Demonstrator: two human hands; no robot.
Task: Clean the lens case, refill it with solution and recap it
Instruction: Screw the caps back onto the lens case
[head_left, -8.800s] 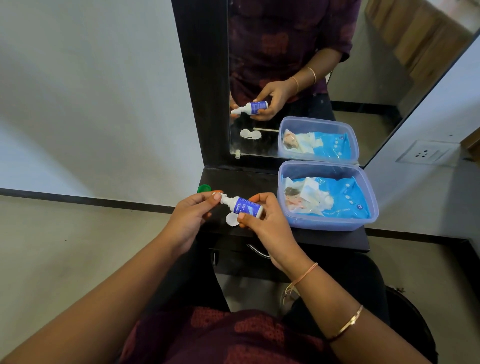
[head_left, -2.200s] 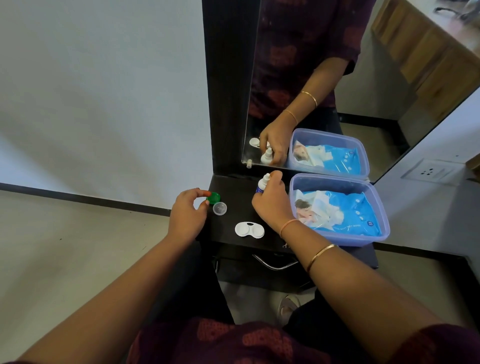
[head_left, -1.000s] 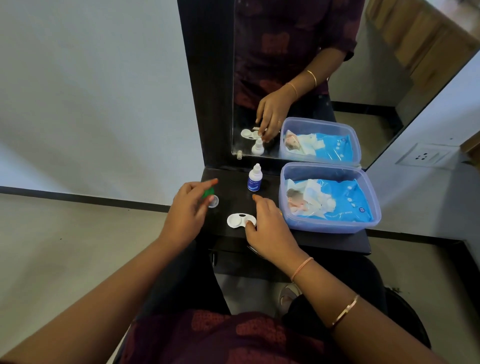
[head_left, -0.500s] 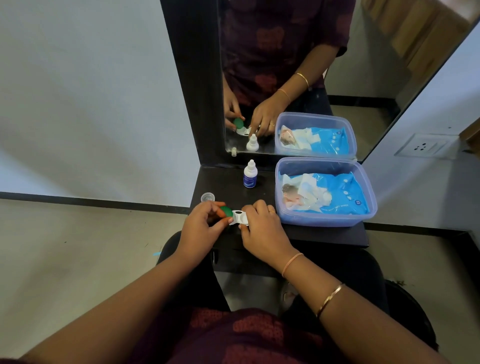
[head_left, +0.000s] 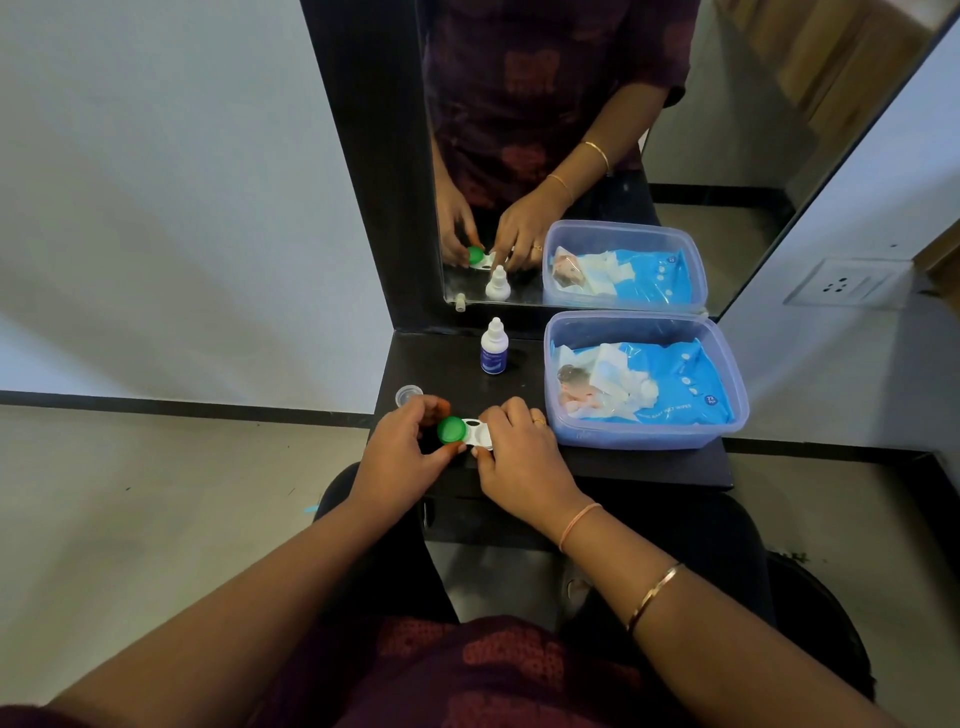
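Lens case (head_left: 479, 434) near bottle (head_left: 493, 347), clear cap (head_left: 409, 395)

We've got soft, even light here, with broad faint shadows across the wall (head_left: 156, 208). The centre is sharp, and the mirror frame (head_left: 363, 156) leans from wide-angle distortion.

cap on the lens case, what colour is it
The cap is green, clearest in the head view.

- A white wall (head_left: 156, 208) is standing behind a small black table (head_left: 623, 465).
- A tall mirror (head_left: 727, 130) is rising above it.
- A black strip (head_left: 182, 404) is running along the pale floor (head_left: 156, 519).
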